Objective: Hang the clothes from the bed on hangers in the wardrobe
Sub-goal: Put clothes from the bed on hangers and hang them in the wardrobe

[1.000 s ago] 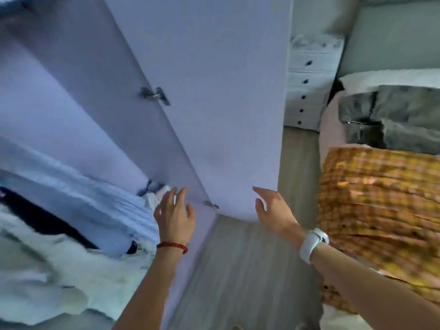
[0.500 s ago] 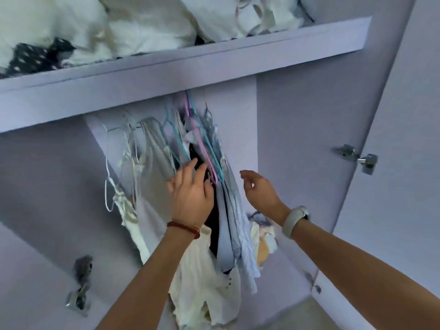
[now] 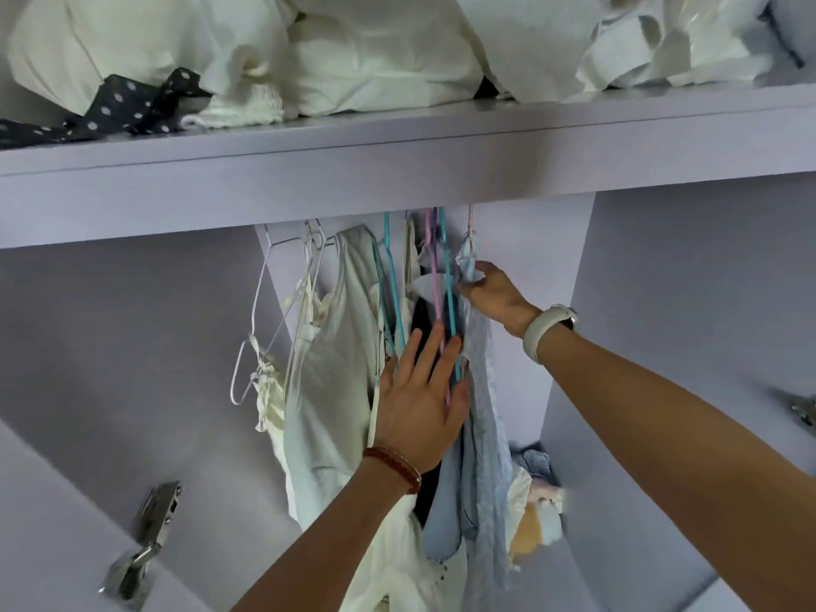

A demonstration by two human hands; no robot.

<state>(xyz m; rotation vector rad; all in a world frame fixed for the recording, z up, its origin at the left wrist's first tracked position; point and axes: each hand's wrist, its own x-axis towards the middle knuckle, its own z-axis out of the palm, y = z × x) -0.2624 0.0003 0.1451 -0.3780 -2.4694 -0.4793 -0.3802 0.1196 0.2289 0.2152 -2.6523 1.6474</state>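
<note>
Above both hands runs the wardrobe shelf [image 3: 397, 170], piled with white bedding [image 3: 353, 59] and a dark spotted cloth [image 3: 128, 108]. Below it, straight ahead of the hands, the hanging clothes [image 3: 335, 346] crowd together, pale and limp, their long axis dropping straight down from the hooks, which point up behind the shelf edge where the rail is hidden. Left of the left hand [image 3: 419, 399] hang bare white wire hangers [image 3: 273, 302], one trailing a thin strappy top. The left hand lies flat with straight fingers pressed against the bunched garments and the blue and pink hangers [image 3: 441, 302], holding nothing. Just to its right, the right hand [image 3: 494, 293] pinches the top of a light blue shirt [image 3: 481, 413] near its hanger's shoulder. The clothes look light and soft and would probably slide off a thin hanger if tugged low, so the neck of a hanger, under its hook, seems the best place to take hold. The wire hangers look light and springy, likely to snag their neighbours. The bed is out of view.
</note>
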